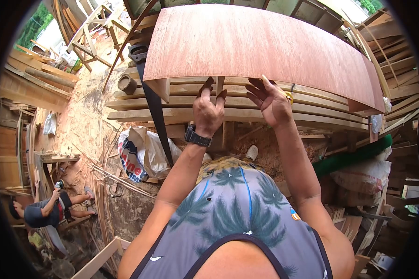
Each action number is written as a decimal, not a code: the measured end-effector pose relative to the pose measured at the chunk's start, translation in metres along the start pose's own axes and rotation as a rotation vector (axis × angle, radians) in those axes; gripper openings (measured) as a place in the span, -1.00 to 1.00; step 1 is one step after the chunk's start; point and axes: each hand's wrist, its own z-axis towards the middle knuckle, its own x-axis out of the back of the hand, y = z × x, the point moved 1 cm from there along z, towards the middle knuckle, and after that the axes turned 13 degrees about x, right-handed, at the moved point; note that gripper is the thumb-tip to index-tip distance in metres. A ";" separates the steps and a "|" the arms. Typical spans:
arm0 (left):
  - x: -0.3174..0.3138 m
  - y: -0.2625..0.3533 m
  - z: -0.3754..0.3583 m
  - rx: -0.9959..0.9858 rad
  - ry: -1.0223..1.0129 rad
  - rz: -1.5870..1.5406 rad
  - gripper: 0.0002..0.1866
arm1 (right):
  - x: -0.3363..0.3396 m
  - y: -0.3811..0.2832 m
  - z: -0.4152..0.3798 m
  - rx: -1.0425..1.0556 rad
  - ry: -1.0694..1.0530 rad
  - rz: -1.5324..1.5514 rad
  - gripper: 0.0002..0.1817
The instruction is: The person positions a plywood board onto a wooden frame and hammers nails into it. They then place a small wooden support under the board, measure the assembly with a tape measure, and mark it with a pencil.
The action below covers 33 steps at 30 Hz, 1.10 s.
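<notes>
A long reddish plywood panel (260, 44) rests before me, with upright wooden pieces under its near edge. My left hand (208, 109), wearing a black watch (198, 136), reaches to that edge, its fingers apart and their tips at the underside. Farther right, my right hand (273, 103) is turned partly palm up. Its thumb tip meets the panel's edge while the other fingers spread below it. Neither hand is closed around anything. Just behind the right hand shows a small yellow object (289, 96), partly hidden. Stacked timber boards (172, 115) lie beneath the panel.
A dark strap (159, 121) hangs beside a printed white sack (142, 153) on the left. A brown cup-like container (127, 84) stands near the boards. Green rolled material (354, 156) lies right. Another person (46, 209) works at far left. Sawdust covers the floor (91, 116).
</notes>
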 end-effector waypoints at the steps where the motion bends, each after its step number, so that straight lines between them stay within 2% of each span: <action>1: 0.003 0.001 -0.009 -0.076 0.033 -0.010 -0.52 | 0.006 -0.003 -0.009 -0.011 -0.015 -0.051 -0.60; 2: 0.004 0.002 -0.017 -0.153 0.065 -0.021 -0.52 | 0.013 -0.006 -0.017 -0.021 -0.029 -0.101 -0.62; 4: 0.001 -0.008 -0.029 -0.108 0.069 -0.063 -0.58 | 0.038 -0.004 -0.033 -0.037 -0.003 -0.115 -0.63; 7: 0.004 -0.019 -0.047 -0.015 -0.102 0.003 -0.69 | 0.079 -0.003 -0.061 -0.074 0.102 -0.151 -0.64; 9: 0.005 -0.025 -0.055 -0.040 -0.120 0.024 -0.72 | 0.098 -0.003 -0.078 -0.083 0.285 -0.212 -0.65; 10: 0.001 -0.027 -0.060 -0.078 -0.153 0.041 -0.74 | 0.105 0.004 -0.080 -0.062 0.311 -0.210 -0.65; 12: -0.013 -0.054 -0.075 -0.040 -0.310 0.052 -0.76 | 0.126 -0.003 -0.100 -0.012 0.438 -0.309 -0.70; 13: -0.016 -0.033 -0.080 0.136 -0.431 -0.019 -0.76 | 0.124 -0.011 -0.108 -0.043 0.517 -0.372 -0.73; 14: -0.025 -0.036 -0.083 0.090 -0.489 0.028 -0.78 | 0.141 -0.008 -0.114 -0.058 0.472 -0.436 -0.74; 15: -0.041 -0.055 -0.088 0.146 -0.582 -0.066 -0.79 | 0.137 -0.016 -0.117 -0.067 0.432 -0.506 -0.73; 16: -0.052 -0.038 -0.091 0.135 -0.630 -0.117 -0.79 | 0.130 -0.028 -0.120 -0.162 0.353 -0.741 -0.69; 17: -0.060 -0.010 -0.094 0.227 -0.769 -0.161 -0.73 | 0.127 -0.036 -0.121 -0.200 0.231 -0.967 -0.63; 18: -0.078 0.007 -0.099 0.188 -0.831 -0.184 -0.73 | 0.127 -0.044 -0.123 -0.200 0.034 -1.351 -0.60; 20: -0.108 0.028 -0.109 0.250 -1.007 -0.437 -0.61 | 0.129 -0.041 -0.127 -0.306 -0.117 -1.550 -0.63; 21: -0.126 0.024 -0.109 0.183 -1.121 -0.390 -0.49 | 0.128 -0.042 -0.126 -0.352 -0.194 -1.633 -0.69; 22: -0.132 0.046 -0.107 0.125 -1.172 -0.207 -0.52 | 0.127 -0.047 -0.127 -0.349 -0.316 -1.676 -0.73; 23: -0.150 0.048 -0.108 0.107 -1.178 -0.201 -0.52 | 0.137 -0.041 -0.127 -0.275 -0.279 -1.649 -0.78; 24: -0.169 0.041 -0.111 0.143 -1.142 -0.164 -0.60 | 0.150 -0.040 -0.127 -0.189 -0.290 -1.614 -0.77; 26: -0.201 0.043 -0.115 0.177 -1.100 -0.121 -0.65 | 0.178 -0.054 -0.111 -0.283 -0.372 -1.712 -0.75; 28: -0.231 0.055 -0.117 0.317 -1.027 -0.125 -0.69 | 0.251 -0.044 -0.099 -0.248 -0.400 -1.672 -0.76; 29: -0.249 0.057 -0.116 0.099 -1.021 0.005 -0.68 | 0.278 -0.058 -0.090 -0.222 -0.424 -1.638 -0.74; 30: -0.268 0.061 -0.115 -0.115 -1.010 0.140 -0.68 | 0.315 -0.078 -0.086 -0.304 -0.554 -1.646 -0.73; 32: -0.301 0.098 -0.126 0.067 -0.972 0.191 -0.73 | 0.386 -0.140 -0.069 -0.501 -0.801 -1.703 -0.69; 33: -0.318 0.104 -0.122 -0.233 -0.893 0.358 -0.75 | 0.435 -0.167 -0.064 -0.552 -0.637 -1.728 -0.61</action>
